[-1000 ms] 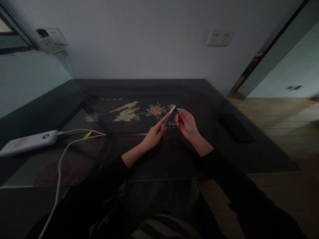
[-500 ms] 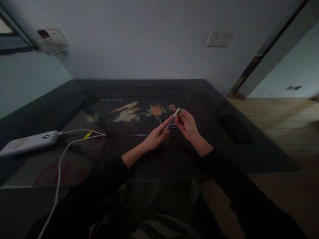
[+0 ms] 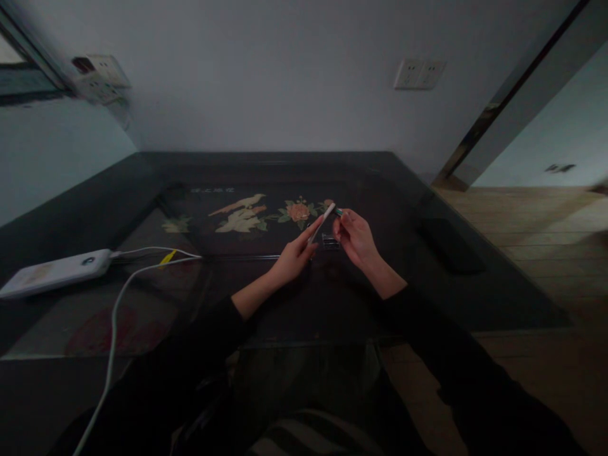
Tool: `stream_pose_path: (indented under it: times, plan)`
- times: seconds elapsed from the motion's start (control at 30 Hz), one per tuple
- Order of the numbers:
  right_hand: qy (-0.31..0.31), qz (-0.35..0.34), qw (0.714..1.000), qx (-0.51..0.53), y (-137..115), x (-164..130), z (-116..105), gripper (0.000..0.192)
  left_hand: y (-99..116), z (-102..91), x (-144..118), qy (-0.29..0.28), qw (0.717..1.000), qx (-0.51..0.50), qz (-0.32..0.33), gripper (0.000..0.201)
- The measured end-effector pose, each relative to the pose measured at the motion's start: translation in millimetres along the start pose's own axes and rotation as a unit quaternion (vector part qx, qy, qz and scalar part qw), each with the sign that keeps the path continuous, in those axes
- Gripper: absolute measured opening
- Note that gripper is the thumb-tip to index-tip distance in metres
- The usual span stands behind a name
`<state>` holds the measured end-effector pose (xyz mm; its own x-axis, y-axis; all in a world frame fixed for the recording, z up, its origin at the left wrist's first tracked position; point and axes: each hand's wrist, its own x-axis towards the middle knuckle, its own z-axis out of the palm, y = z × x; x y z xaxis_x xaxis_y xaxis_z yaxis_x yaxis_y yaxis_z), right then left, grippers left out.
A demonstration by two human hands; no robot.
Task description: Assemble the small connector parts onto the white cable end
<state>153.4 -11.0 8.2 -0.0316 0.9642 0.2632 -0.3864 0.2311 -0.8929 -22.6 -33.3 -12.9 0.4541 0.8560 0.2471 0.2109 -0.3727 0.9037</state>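
1. Risk, as I read it: the white stick (image 3: 322, 223) is pinched only at its lower end by the left hand (image 3: 293, 258), so the long free end could lever out of the fingers if the right hand pushes on it off-axis.

2. Second risk: the small green piece (image 3: 339, 211) in the right hand (image 3: 356, 240) is tiny and held at the fingertips. A slip would drop it onto the dark table (image 3: 427, 291), where I would struggle to find it in this light.

3. Third risk: a small clear item (image 3: 329, 240) lies on the table just below the two hands; a lowered wrist could knock it. I cannot tell what it is.

4. Left hand: fingers closed round the stick's lower end, stick tilted up and to the right, its tip over the flower inlay (image 3: 297, 211).

5. Right hand: thumb and fingers curled in, gripping the green piece, which sits right at the stick's upper tip. Touching or a hair apart, I cannot tell; too dim and too small.

6. Both hands are raised over the middle of the table; neither seems to rest on it.

7. Well apart at the left: a white power bank (image 3: 54, 272) with its cable (image 3: 114, 316) trailing toward me. A dark flat object (image 3: 449, 244) lies at the right.
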Motion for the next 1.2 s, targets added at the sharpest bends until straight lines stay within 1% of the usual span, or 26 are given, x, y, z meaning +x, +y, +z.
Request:
stream_pose_path:
  times: [0.13,0.33,0.53,0.7,0.93,1.07,1.2]
  plan:
    - [-0.005,-0.007,1.0,-0.004,1.5,0.4,-1.2,0.043,2.5,1.5,-0.9,-0.011,0.999,-0.031,0.002,0.065]
    - [-0.007,-0.01,1.0,0.011,2.1,0.7,-2.3,0.038,6.3,3.8,-3.4,-0.047,0.997,-0.054,0.01,0.064]
    - [-0.007,-0.003,1.0,0.021,1.5,-0.3,-2.1,0.038,7.1,4.1,-4.4,-0.082,0.993,-0.086,0.006,0.066]
    - [-0.017,-0.014,1.0,0.023,1.3,-0.5,-1.7,0.035,7.9,3.4,-1.8,-0.051,0.996,-0.075,0.011,0.064]
    - [-0.013,-0.021,1.0,0.013,0.7,0.1,0.5,0.04,4.9,0.9,-1.2,-0.012,0.999,-0.049,-0.004,0.065]
    - [-0.012,-0.02,1.0,0.006,1.0,0.0,0.2,0.04,4.8,1.3,-1.8,-0.01,0.998,-0.054,-0.005,0.065]
    - [-0.014,-0.022,1.0,0.008,2.4,0.5,-2.2,0.039,9.1,3.3,-2.7,-0.022,0.997,-0.076,-0.001,0.066]
